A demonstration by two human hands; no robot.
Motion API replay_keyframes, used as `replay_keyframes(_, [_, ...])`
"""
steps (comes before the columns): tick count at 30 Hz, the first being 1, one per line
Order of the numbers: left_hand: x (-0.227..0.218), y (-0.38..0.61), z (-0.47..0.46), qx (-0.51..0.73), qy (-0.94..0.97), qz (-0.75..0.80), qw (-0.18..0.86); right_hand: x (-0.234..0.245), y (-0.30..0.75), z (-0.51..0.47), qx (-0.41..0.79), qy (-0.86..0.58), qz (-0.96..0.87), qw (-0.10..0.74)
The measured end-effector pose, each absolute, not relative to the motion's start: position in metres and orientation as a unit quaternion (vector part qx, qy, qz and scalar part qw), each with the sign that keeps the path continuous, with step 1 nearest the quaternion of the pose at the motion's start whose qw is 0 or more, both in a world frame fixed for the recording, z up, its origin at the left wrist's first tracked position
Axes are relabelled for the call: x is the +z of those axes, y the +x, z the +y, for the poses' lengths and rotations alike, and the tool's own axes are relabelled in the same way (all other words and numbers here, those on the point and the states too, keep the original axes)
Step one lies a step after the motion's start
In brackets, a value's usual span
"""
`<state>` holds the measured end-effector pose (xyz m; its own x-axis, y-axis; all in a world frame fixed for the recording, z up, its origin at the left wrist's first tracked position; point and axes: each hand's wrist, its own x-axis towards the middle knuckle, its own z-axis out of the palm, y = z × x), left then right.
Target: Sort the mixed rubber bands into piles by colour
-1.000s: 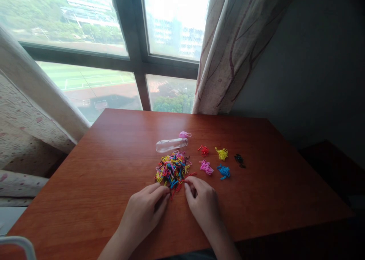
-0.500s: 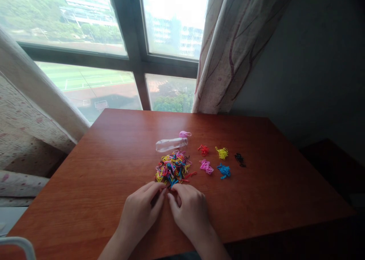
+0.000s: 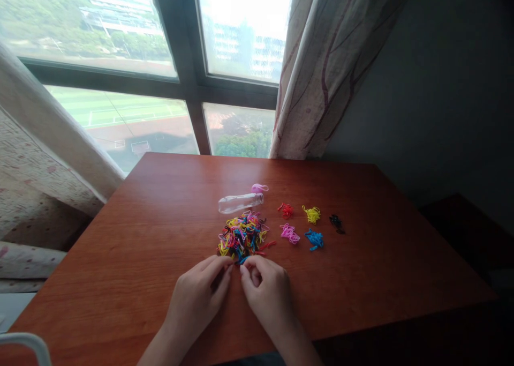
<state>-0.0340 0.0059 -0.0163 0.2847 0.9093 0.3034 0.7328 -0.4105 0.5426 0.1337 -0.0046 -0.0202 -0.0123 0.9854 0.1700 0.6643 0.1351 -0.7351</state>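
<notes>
A mixed heap of small coloured elastic bands (image 3: 243,233) lies at the middle of the table, in pink, yellow, red, blue and black. At its near edge, my left hand (image 3: 201,288) is closed in a pinch, thumb against the fingers. My right hand (image 3: 267,291) is pinched too, its fingertips touching or nearly touching some blue bands at the heap's edge. What either pinch holds is too small to make out. Sorted by colour, little piles lie to the right: red (image 3: 286,210), yellow (image 3: 311,214), pink (image 3: 289,234), blue (image 3: 315,239) and black (image 3: 336,223).
Behind the heap, a clear bottle (image 3: 240,202) lies on its side, with a pink looped cap (image 3: 259,188) just beyond its neck. The brown wooden table (image 3: 132,248) reaches the window (image 3: 188,90). A white curved bar (image 3: 30,338) shows at bottom left.
My right hand's fingertips have shifted slightly right, widening the gap to the left hand. The left hand stays nearly in place. The whole view has shifted slightly.
</notes>
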Motion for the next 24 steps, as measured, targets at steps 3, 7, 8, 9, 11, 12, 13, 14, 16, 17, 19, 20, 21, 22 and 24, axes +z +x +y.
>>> replay_keyframes(3, [-0.0163, -0.0346, 0.0065, 0.291, 0.790, 0.518, 0.152, -0.0196, 0.1360, -0.0053, 0.260, -0.613, -0.658, 0.352])
replay_keyframes(7, [-0.0165, -0.0345, 0.0073, 0.290, 0.790, 0.518, 0.154, -0.0183, 0.1363, -0.0069, 0.268, -0.607, -0.660, 0.351])
replay_keyframes(8, [-0.0164, -0.0343, 0.0073, 0.292, 0.789, 0.518, 0.153, -0.0180, 0.1357, -0.0073, 0.260, -0.607, -0.666, 0.346])
replay_keyframes(9, [-0.0162, -0.0341, 0.0072, 0.294, 0.788, 0.519, 0.152, -0.0178, 0.1349, -0.0076, 0.249, -0.608, -0.674, 0.338])
replay_keyframes(11, [-0.0156, -0.0336, 0.0070, 0.296, 0.787, 0.520, 0.151, -0.0178, 0.1326, -0.0081, 0.223, -0.615, -0.687, 0.317])
replay_keyframes(12, [-0.0154, -0.0335, 0.0068, 0.296, 0.786, 0.521, 0.151, -0.0179, 0.1315, -0.0082, 0.211, -0.619, -0.692, 0.307])
replay_keyframes(13, [-0.0152, -0.0333, 0.0067, 0.295, 0.786, 0.522, 0.152, -0.0182, 0.1305, -0.0082, 0.202, -0.622, -0.695, 0.298])
replay_keyframes(14, [-0.0152, -0.0332, 0.0067, 0.295, 0.786, 0.522, 0.152, -0.0186, 0.1297, -0.0081, 0.195, -0.625, -0.697, 0.292])
replay_keyframes(16, [-0.0153, -0.0331, 0.0067, 0.296, 0.786, 0.522, 0.151, -0.0193, 0.1291, -0.0077, 0.186, -0.629, -0.699, 0.284])
replay_keyframes(17, [-0.0155, -0.0332, 0.0067, 0.296, 0.786, 0.521, 0.150, -0.0196, 0.1291, -0.0073, 0.183, -0.629, -0.701, 0.283])
replay_keyframes(19, [-0.0159, -0.0334, 0.0068, 0.299, 0.786, 0.519, 0.150, -0.0198, 0.1295, -0.0067, 0.184, -0.625, -0.701, 0.289])
replay_keyframes(20, [-0.0159, -0.0336, 0.0069, 0.301, 0.787, 0.519, 0.148, -0.0198, 0.1297, -0.0064, 0.188, -0.622, -0.699, 0.299])
replay_keyframes(21, [-0.0159, -0.0339, 0.0071, 0.302, 0.787, 0.517, 0.147, -0.0197, 0.1299, -0.0063, 0.195, -0.618, -0.695, 0.311])
replay_keyframes(22, [-0.0158, -0.0341, 0.0072, 0.303, 0.788, 0.517, 0.146, -0.0195, 0.1305, -0.0064, 0.206, -0.614, -0.687, 0.328])
replay_keyframes(24, [-0.0155, -0.0347, 0.0077, 0.302, 0.789, 0.515, 0.144, -0.0190, 0.1337, -0.0073, 0.235, -0.606, -0.665, 0.367])
